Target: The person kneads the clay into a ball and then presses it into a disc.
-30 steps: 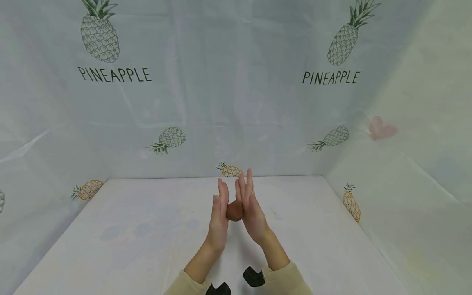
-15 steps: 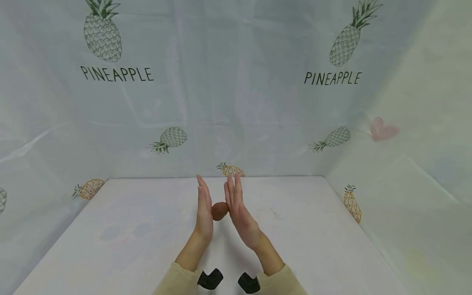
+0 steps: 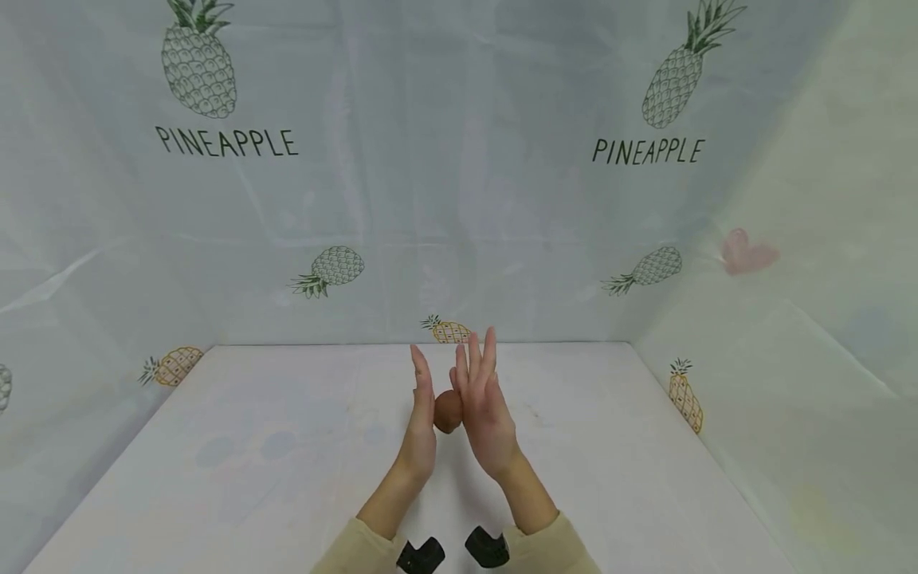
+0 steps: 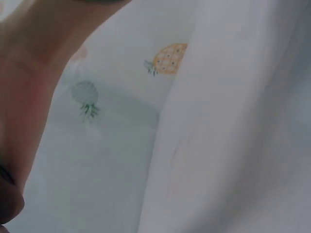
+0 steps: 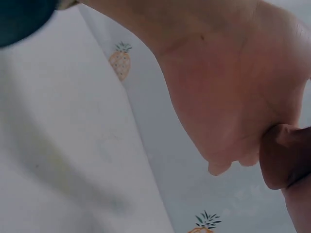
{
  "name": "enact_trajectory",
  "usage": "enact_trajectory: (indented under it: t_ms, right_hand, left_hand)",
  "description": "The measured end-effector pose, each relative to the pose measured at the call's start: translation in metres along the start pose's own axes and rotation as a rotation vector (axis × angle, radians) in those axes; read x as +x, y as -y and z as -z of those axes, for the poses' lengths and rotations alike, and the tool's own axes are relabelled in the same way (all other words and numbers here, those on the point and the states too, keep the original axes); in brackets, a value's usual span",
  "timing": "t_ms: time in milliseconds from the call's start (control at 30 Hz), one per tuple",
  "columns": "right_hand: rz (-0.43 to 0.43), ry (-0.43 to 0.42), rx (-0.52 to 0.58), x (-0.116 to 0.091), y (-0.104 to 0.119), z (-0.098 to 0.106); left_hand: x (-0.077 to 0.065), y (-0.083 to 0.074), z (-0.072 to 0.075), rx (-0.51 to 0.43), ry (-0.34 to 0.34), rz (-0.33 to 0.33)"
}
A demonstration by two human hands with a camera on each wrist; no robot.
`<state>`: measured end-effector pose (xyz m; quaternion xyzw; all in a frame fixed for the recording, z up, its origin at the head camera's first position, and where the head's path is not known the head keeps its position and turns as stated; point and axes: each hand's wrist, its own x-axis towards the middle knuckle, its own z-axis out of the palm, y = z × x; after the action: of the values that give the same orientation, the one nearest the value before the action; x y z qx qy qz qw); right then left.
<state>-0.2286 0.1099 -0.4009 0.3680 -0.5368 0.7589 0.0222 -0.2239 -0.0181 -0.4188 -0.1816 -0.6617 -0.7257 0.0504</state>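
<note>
My left hand (image 3: 420,422) and right hand (image 3: 489,418) stand palm to palm above the white table, fingers straight and pointing forward and up. Between them a smooth brown ball (image 3: 448,411), which looks like modelling clay, is pressed at palm and finger level. Neither hand curls its fingers round it. In the right wrist view the ball (image 5: 284,158) touches a large palm, and a crease or dark line crosses it. Only part of the ball (image 4: 9,204) shows at the lower left of the left wrist view, by a hand's edge.
The white tabletop (image 3: 287,494) spreads under both arms. A pineapple-printed sheet (image 3: 459,199) hangs behind it and along both sides. Black pieces (image 3: 421,556) sit at the cuffs of the light sleeves.
Both hands shifted left with the ball, then back right. The right hand now reaches farther forward than the left, and the ball has turned between the palms.
</note>
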Motion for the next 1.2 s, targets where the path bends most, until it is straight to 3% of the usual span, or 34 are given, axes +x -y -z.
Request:
enact_trajectory:
  t_ms: [167, 300, 567, 767, 1000, 1067, 1200]
  right_hand:
    - [0.002, -0.056, -0.010, 0.000, 0.004, 0.009]
    - [-0.023, -0.074, -0.018, 0.000, 0.004, 0.011]
    - [-0.070, -0.031, -0.014, -0.002, -0.001, 0.008]
    - [-0.098, 0.064, -0.040, -0.004, -0.007, -0.001]
    - [-0.103, 0.102, -0.098, -0.005, -0.008, -0.017]
    - [-0.099, 0.107, -0.100, -0.005, -0.006, -0.020]
    - [-0.074, 0.096, -0.110, -0.004, -0.002, -0.022]
  left_hand:
    - [-0.006, -0.003, -0.012, -0.050, 0.085, -0.056]
    - [-0.010, -0.008, -0.015, -0.082, 0.099, -0.077]
    - [-0.011, -0.014, -0.013, -0.070, 0.059, -0.119]
    - [-0.003, -0.015, 0.000, -0.049, -0.047, -0.130]
    - [0.008, -0.011, 0.020, -0.016, -0.151, -0.067]
    - [0.010, -0.008, 0.024, -0.004, -0.159, -0.046]
    - [0.011, -0.004, 0.024, -0.009, -0.092, -0.032]
